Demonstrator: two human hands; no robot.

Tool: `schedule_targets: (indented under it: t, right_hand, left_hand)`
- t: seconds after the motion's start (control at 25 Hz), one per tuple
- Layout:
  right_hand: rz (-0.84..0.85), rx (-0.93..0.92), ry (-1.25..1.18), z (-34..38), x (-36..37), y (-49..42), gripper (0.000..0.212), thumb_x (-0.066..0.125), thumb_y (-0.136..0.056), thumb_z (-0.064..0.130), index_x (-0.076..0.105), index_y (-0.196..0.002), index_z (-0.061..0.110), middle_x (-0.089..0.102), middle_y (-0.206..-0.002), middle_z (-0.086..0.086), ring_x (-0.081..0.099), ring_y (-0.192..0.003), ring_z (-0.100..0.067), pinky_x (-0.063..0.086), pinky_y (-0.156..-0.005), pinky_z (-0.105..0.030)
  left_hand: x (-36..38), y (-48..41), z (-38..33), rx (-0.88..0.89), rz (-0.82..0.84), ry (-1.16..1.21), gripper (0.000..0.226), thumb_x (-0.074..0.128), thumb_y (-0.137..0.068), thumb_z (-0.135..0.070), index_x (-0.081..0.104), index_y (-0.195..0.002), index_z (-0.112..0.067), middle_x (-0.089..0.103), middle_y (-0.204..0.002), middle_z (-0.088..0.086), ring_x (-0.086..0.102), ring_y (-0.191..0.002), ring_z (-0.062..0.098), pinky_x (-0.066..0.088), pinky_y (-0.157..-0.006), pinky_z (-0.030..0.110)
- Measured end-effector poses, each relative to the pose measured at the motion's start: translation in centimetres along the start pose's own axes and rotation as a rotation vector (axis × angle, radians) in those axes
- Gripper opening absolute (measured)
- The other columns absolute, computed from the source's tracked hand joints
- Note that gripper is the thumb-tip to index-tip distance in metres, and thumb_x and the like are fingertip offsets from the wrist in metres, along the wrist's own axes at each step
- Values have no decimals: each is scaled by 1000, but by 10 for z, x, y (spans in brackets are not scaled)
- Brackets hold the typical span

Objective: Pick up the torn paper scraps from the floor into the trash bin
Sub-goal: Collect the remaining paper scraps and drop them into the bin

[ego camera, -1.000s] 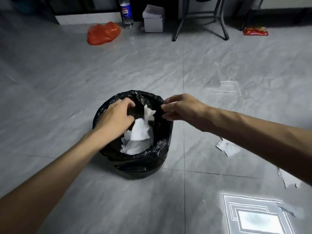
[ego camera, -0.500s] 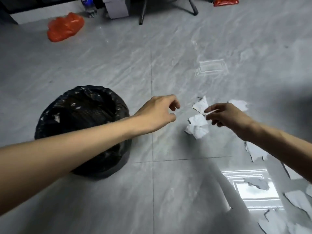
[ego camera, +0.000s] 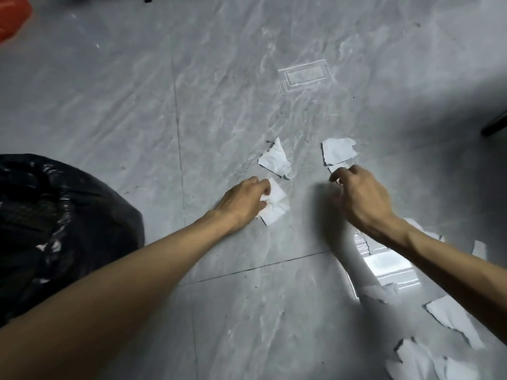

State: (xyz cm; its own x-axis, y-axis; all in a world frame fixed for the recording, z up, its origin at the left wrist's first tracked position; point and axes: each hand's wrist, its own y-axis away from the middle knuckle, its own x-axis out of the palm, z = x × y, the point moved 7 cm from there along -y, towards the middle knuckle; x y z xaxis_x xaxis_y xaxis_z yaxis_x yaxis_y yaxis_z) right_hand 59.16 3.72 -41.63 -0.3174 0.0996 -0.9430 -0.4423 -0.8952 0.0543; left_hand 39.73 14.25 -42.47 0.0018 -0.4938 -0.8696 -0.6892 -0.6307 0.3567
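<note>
My left hand [ego camera: 244,200] rests low on the grey floor, its fingers closed on a crumpled white paper scrap [ego camera: 275,205]. Just beyond it lies another torn scrap [ego camera: 275,160]. My right hand [ego camera: 359,198] hovers with its fingers curled and apart, the fingertips just short of a small scrap [ego camera: 336,168] below a larger torn piece [ego camera: 338,150]. The trash bin [ego camera: 55,229], lined with a black bag, stands at the left edge beside my left forearm. Several more scraps [ego camera: 452,320] lie at the lower right.
An orange plastic bag [ego camera: 12,17] shows at the top left corner. A dark furniture leg [ego camera: 493,126] reaches in from the right edge. A bright window reflection [ego camera: 384,267] glares on the tile under my right forearm.
Both hands have left the bin and dropped to the floor at the scraps on its right. The left hand has closed on the crumpled scrap. The view has swung right and down.
</note>
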Motion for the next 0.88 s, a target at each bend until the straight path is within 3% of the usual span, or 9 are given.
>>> schedule_targets:
  t: [0.08, 0.16, 0.32, 0.4, 0.52, 0.64, 0.76, 0.88]
  right_hand:
    - [-15, 29, 24, -24, -7, -14, 36, 62, -82, 28, 59, -116, 17, 57, -113, -17, 57, -101, -40, 49, -74, -41]
    - [23, 52, 40, -35, -6, -30, 34, 56, -87, 32, 61, -116, 16, 57, -115, -18, 55, -106, -40, 51, -81, -43]
    - [93, -33, -38, -22, 9, -31, 16, 60, -86, 20, 67, -96, 9, 64, -106, -14, 60, -99, -37, 51, -77, -41]
    - [85, -101, -110, -7, 9, -30, 14, 64, -85, 19, 68, -93, 8, 64, -102, -14, 60, -96, -36, 50, -79, -42]
    - [20, -283, -155, 32, 1, -51, 13, 67, -82, 17, 69, -92, 10, 62, -115, -12, 56, -106, -34, 48, -85, -40]
    - [134, -461, -113, 83, 18, -68, 14, 69, -80, 19, 69, -92, 11, 60, -128, -11, 54, -111, -33, 48, -87, -38]
    - [227, -554, -94, 123, 40, -62, 15, 57, -78, 6, 68, -88, 7, 66, -105, -14, 60, -97, -35, 50, -80, -41]
    - [324, -514, -240, 143, 54, -41, 26, 53, -69, -8, 70, -79, 9, 72, -84, -4, 67, -82, -26, 49, -70, -27]
  left_hand:
    - [2, 2, 6, -28, -72, 129, 12, 61, -85, -12, 63, -96, -12, 58, -91, 1, 60, -92, 29, 45, -73, 33]
    - [-5, 7, 12, -88, -158, 250, 9, 64, -83, -10, 67, -91, -10, 64, -87, 4, 62, -87, 25, 43, -69, 29]
    - [-36, 18, 21, -162, -357, 401, 6, 68, -80, -11, 70, -86, -12, 68, -86, 1, 59, -76, 16, 37, -63, 22]
    - [-43, 20, 18, -119, -342, 340, 4, 67, -81, -13, 67, -85, -13, 62, -91, -1, 56, -79, 16, 38, -67, 24]
    - [-44, 27, 22, -151, -323, 312, 4, 63, -85, -16, 65, -88, -16, 66, -92, 1, 61, -82, 22, 48, -72, 33]
    - [-54, 37, 33, -226, -346, 369, 6, 61, -86, -13, 65, -89, -16, 70, -88, 6, 63, -81, 25, 47, -69, 30]
    - [-79, 52, 46, -252, -384, 383, 6, 63, -85, -13, 66, -88, -16, 70, -85, 3, 63, -78, 19, 44, -65, 22]
    - [-114, 71, 52, -244, -412, 400, 6, 67, -81, -16, 66, -84, -22, 65, -74, -10, 57, -68, 3, 37, -56, 4]
